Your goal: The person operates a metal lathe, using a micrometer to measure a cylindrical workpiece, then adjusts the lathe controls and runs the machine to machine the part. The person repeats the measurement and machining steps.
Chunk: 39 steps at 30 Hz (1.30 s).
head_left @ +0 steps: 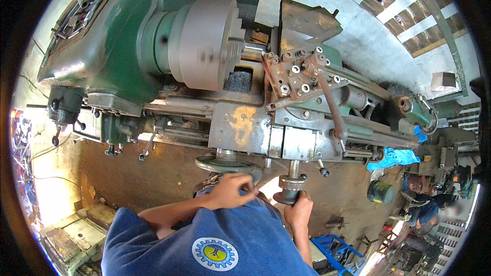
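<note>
A green metal lathe stands before me. My right hand [299, 209] is closed on the rim of the small cross-slide handwheel [289, 184] at the front of the carriage. My left hand [232, 191] is curled in front of my blue shirt, just below the large carriage handwheel [225, 165]; whether its fingers hold anything is hidden. At left the big grey chuck [204, 43] has jaws smeared by motion. A shiny round workpiece [254, 50] sticks out of it toward the red-brown tool post [302, 74], whose long lever [332, 105] slants down to the right.
Tools lie on top of the headstock [102, 41], with control levers [55, 122] below it. Dark chips [238, 81] are heaped under the chuck. The tailstock [409, 110], a blue cloth [393, 158] and a green drum [380, 192] are at right. Another person [423, 209] is farther off.
</note>
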### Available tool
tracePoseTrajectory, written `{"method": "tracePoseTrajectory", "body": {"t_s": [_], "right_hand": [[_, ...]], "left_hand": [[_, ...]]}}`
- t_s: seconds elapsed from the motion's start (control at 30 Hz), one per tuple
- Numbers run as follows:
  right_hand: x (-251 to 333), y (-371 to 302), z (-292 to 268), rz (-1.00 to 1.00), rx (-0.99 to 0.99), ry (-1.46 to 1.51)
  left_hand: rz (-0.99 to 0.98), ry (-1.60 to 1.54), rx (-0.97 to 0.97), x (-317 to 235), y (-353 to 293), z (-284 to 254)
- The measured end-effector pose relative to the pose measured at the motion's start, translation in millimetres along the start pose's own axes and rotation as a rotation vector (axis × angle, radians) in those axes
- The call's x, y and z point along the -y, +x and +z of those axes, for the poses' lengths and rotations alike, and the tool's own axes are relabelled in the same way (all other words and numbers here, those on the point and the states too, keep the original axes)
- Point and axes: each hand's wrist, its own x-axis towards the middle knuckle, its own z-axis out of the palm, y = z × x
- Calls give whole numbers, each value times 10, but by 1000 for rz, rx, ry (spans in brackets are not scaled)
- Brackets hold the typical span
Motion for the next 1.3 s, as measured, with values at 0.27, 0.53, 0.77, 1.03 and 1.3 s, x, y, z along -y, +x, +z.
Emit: {"method": "tracePoseTrajectory", "body": {"t_s": [0.27, 0.53, 0.77, 1.03, 1.3], "right_hand": [[7, -10, 4, 20, 3, 4], [29, -19, 8, 14, -24, 13], [-35, 19, -12, 21, 14, 78], [-56, 31, -73, 36, 57, 101], [-82, 34, -34, 6, 29, 130]], "left_hand": [[-552, -749, 282, 234, 698, 1322], [-616, -699, 233, 146, 699, 1388], [-653, -604, 190, 16, 720, 1364], [-697, -621, 200, -57, 750, 1308], [-699, -641, 312, 6, 809, 1179]]}}
